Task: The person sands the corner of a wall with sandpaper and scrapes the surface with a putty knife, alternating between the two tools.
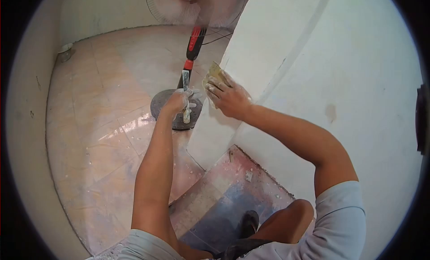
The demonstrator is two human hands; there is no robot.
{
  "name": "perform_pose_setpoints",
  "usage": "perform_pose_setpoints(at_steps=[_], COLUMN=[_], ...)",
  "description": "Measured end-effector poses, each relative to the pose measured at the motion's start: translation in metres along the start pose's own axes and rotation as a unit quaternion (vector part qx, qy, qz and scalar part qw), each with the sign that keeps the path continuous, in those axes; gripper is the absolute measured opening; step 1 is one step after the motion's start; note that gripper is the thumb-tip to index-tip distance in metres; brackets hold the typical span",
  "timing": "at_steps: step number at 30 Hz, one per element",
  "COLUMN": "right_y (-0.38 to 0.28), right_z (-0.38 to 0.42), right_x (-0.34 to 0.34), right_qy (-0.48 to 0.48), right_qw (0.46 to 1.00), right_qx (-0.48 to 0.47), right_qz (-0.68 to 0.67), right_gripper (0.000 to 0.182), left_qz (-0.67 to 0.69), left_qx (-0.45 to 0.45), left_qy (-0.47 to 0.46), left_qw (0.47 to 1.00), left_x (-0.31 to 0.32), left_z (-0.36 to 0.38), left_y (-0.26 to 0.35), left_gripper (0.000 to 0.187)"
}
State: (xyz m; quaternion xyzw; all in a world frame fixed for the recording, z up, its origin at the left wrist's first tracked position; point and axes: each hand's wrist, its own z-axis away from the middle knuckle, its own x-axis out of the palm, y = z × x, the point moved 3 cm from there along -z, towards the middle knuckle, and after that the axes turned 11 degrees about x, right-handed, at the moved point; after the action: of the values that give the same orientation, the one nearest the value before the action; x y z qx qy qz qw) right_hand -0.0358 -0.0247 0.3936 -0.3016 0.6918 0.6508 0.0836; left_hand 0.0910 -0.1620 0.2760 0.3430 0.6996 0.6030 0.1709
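Observation:
My left hand [178,102] is closed around a putty knife [186,81], whose narrow metal blade points up and whose whitened handle end sticks out below the fist. White powder coats the fingers. To the right, my right hand [230,98] presses a worn yellowish sheet [215,70], apparently sandpaper, against the edge of a white wall [255,49]. The fingers lie over the sheet and hide much of it. White dust covers this hand too. The two hands are a short way apart.
Beyond my hands stands a fan [194,40] with a round black base [161,103] and a cable. Dusty tiles [112,139] with scattered white bits cover the floor. A step edge [264,170] runs near my foot. A small bowl-like container [66,49] sits far left.

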Motion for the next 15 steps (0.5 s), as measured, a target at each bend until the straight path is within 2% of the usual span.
perform_pose_setpoints(at_steps=[2, 3, 4, 5, 6, 7, 11, 12, 13, 14, 15], right_y=[0.031, 0.069, 0.11, 0.154, 0.178, 0.204, 0.182, 0.15, 0.113, 0.078, 0.047], right_z=[-0.015, -0.02, -0.023, -0.032, -0.034, -0.027, -0.04, -0.034, -0.028, -0.029, -0.021], right_x=[0.003, -0.031, -0.059, -0.072, -0.134, -0.141, -0.1, -0.073, -0.061, -0.026, -0.009], right_qy=[0.035, 0.132, 0.135, 0.152, -0.085, 0.202, 0.141, 0.213, 0.151, 0.148, 0.089], right_qw=[0.998, 0.987, 0.984, 0.975, 0.953, 0.951, 0.953, 0.952, 0.976, 0.98, 0.994], right_qx=[0.033, 0.074, 0.089, 0.15, 0.287, 0.226, 0.249, 0.175, 0.138, 0.111, 0.06], right_qz=[-0.028, 0.044, 0.069, 0.069, -0.056, 0.068, 0.099, 0.131, 0.07, 0.068, 0.006], right_gripper=[0.056, 0.056, 0.055, 0.054, 0.055, 0.044, 0.055, 0.054, 0.055, 0.055, 0.055], left_qz=[-0.016, -0.016, -0.017, -0.017, -0.016, -0.014, 0.016, 0.023, 0.014, 0.015, 0.001], left_qx=[-0.025, -0.027, -0.032, -0.037, -0.037, -0.037, -0.022, -0.019, -0.008, -0.005, -0.011], left_qy=[-0.009, -0.009, -0.005, -0.002, -0.002, -0.003, 0.003, 0.004, -0.005, -0.002, -0.004], left_qw=[1.0, 0.999, 0.999, 0.999, 0.999, 0.999, 1.0, 1.0, 1.0, 1.0, 1.0], left_x=[0.0, 0.0, 0.0, 0.0, -0.003, -0.005, -0.007, -0.006, -0.005, -0.003, 0.0], left_z=[0.006, 0.009, 0.011, 0.01, 0.008, 0.008, 0.001, -0.002, -0.002, -0.001, 0.0], left_y=[0.007, 0.01, 0.01, 0.009, 0.006, 0.005, 0.001, -0.003, -0.002, 0.002, 0.005], left_gripper=[0.053, 0.053, 0.054, 0.054, 0.054, 0.054, 0.053, 0.051, 0.052, 0.052, 0.052])
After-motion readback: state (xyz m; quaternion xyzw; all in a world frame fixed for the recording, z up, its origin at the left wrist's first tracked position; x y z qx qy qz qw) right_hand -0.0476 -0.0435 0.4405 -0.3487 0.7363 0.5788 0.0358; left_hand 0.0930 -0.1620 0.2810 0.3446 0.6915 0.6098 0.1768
